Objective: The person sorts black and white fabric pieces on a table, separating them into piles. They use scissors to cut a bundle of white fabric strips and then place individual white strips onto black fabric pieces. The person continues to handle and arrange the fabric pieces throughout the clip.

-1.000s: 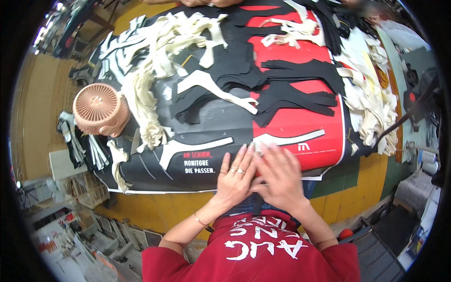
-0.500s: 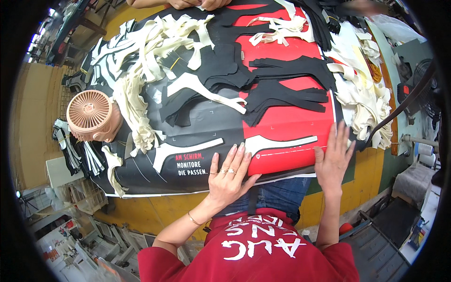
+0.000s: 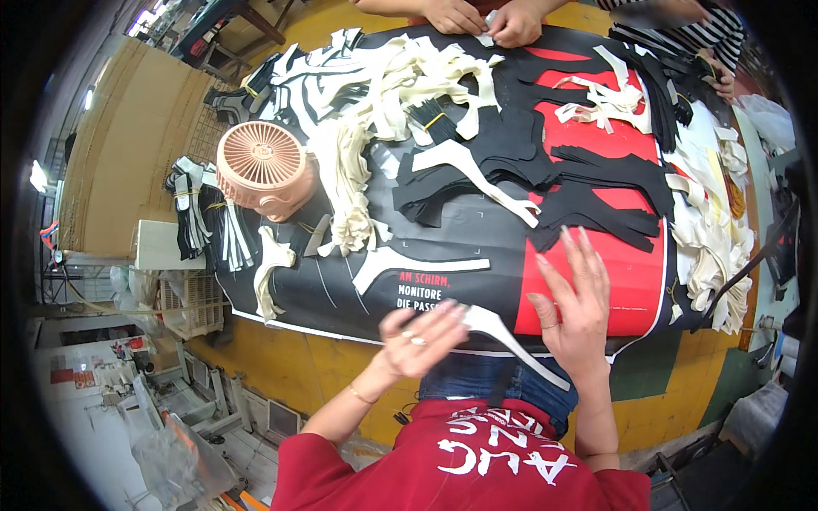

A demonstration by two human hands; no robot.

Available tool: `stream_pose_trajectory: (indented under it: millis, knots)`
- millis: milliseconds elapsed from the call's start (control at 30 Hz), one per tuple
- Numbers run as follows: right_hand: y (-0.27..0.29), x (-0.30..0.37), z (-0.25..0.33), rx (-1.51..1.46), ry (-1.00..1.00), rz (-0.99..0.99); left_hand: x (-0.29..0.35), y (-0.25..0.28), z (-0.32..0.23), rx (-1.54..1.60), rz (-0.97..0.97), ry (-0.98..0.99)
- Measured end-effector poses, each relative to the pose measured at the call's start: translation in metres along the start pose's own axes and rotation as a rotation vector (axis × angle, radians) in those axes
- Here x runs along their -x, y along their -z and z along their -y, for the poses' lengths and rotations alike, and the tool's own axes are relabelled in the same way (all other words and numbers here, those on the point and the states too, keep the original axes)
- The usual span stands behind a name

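Note:
My left hand point(image 3: 422, 342), smeared a little by motion, is at the table's near edge. Its fingertips meet the wide end of a white curved fabric piece point(image 3: 511, 342), whose narrow tail slants out past the edge over my lap; the thumb's grip is hidden. My right hand point(image 3: 579, 315) is open, fingers spread, above the red part of the table cover point(image 3: 626, 315), and holds nothing. Its fingertips are close to a stack of black fabric pieces point(image 3: 596, 217). A second white curved piece point(image 3: 417, 264) lies flat, left of my hands. Another white piece point(image 3: 464, 166) rests on black pieces.
A pink fan point(image 3: 264, 166) stands at the left beside heaped cream strips point(image 3: 345, 179). More cream pieces point(image 3: 707, 230) are piled at the right edge. Across the table, a person's hands point(image 3: 486, 21) handle a small light piece; another person in striped sleeves is at the far right.
The view has shifted, so the table sits further right. The near white piece has left the red cover and turned, at my left hand. My right hand has risen off the cover.

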State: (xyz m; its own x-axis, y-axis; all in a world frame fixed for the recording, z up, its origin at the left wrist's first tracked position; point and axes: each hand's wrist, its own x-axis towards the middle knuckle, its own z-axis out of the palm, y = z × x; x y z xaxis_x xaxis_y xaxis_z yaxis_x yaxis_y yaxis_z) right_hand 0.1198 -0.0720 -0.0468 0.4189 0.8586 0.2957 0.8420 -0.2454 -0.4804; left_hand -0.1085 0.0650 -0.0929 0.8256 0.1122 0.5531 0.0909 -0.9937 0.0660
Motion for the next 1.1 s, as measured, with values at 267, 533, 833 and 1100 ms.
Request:
stream_pose_trajectory:
  millis: [267,533,833,1100]
  knots:
    - [-0.068,-0.014,0.039,0.049,0.071,0.387,0.028,0.009,0.051,0.014,0.039,0.361]
    - [-0.045,0.013,0.022,0.225,-0.019,0.213,0.034,0.002,0.052,0.132,0.041,0.456]
    - [-0.019,0.037,-0.003,0.146,-0.099,0.049,0.032,0.002,0.038,-0.079,-0.116,0.378]
    - [-0.007,0.0,-0.006,0.029,-0.069,-0.166,-0.005,0.028,0.044,0.39,-0.273,0.685]
